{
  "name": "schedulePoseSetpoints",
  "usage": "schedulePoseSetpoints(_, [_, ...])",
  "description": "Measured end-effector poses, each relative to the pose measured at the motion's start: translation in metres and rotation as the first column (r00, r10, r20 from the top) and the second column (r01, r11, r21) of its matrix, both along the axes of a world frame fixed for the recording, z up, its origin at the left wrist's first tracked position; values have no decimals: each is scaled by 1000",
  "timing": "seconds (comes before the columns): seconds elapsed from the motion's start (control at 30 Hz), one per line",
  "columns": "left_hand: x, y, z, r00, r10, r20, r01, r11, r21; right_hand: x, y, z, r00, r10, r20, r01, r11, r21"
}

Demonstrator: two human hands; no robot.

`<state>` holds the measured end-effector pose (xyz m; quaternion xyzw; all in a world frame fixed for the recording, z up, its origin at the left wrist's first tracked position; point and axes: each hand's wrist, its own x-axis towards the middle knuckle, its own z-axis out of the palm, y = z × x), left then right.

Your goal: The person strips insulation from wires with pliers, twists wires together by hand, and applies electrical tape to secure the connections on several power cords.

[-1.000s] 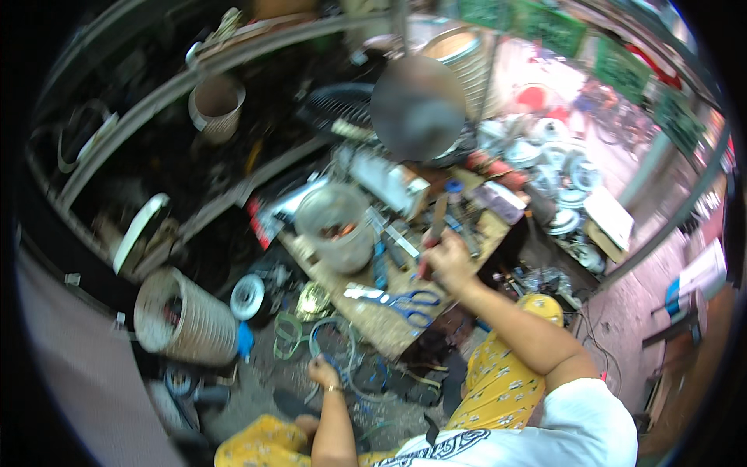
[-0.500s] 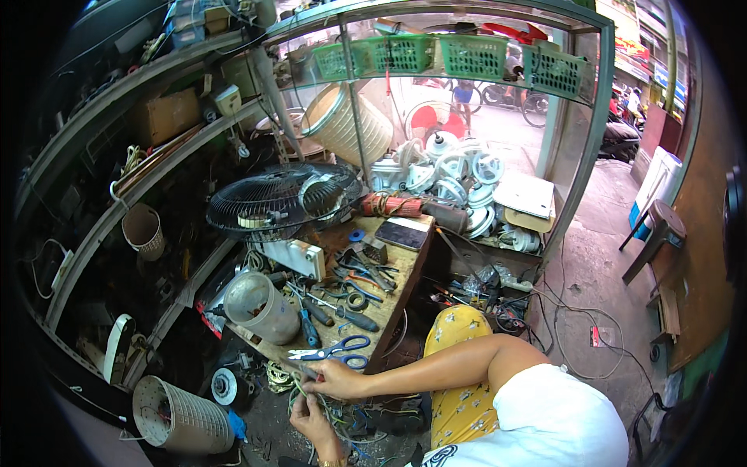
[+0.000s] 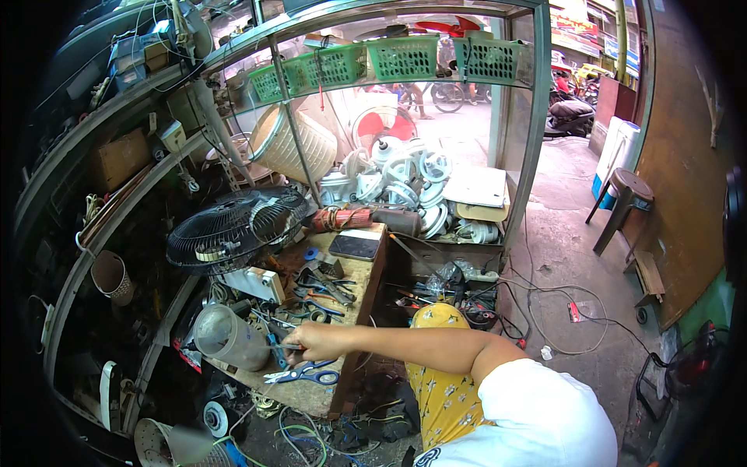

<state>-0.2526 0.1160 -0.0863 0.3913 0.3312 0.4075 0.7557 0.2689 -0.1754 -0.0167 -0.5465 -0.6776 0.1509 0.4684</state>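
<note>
My right hand point(image 3: 310, 343) reaches over the left part of the wooden workbench point(image 3: 303, 401), its fingers closed around a thin tool whose kind I cannot make out. Just beneath it lie scissors with blue handles point(image 3: 298, 374). To its left stands a translucent plastic tub point(image 3: 245, 342). Pliers point(image 3: 334, 291) and other hand tools are spread just beyond the hand. My left hand is out of view. Loose green and pale wires point(image 3: 317, 436) hang below the bench's near edge.
A black fan guard point(image 3: 226, 229) lies past the tub, with a dark phone-like slab point(image 3: 355, 245) at the bench's far right. White coiled lamps point(image 3: 401, 175) fill the display case. A perforated bin point(image 3: 152, 442) stands at lower left, a brown stool point(image 3: 632, 180) at right.
My right hand has left the wires and moved up over the bench beside the tub. My left hand has dropped out of view. The whole view has shifted.
</note>
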Motion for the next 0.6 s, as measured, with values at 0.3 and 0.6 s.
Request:
schedulePoseSetpoints(0.3, [-46, 27, 14, 75, 582, -809, 447, 706, 549, 125, -93, 11, 983, -174, -65, 143, 933, -330])
schedulePoseSetpoints(0.6, [-12, -7, 39, -418, 405, -813, 413, 882, 227, 192, -205, 39, 800, -592, -92, 495, 740, -456])
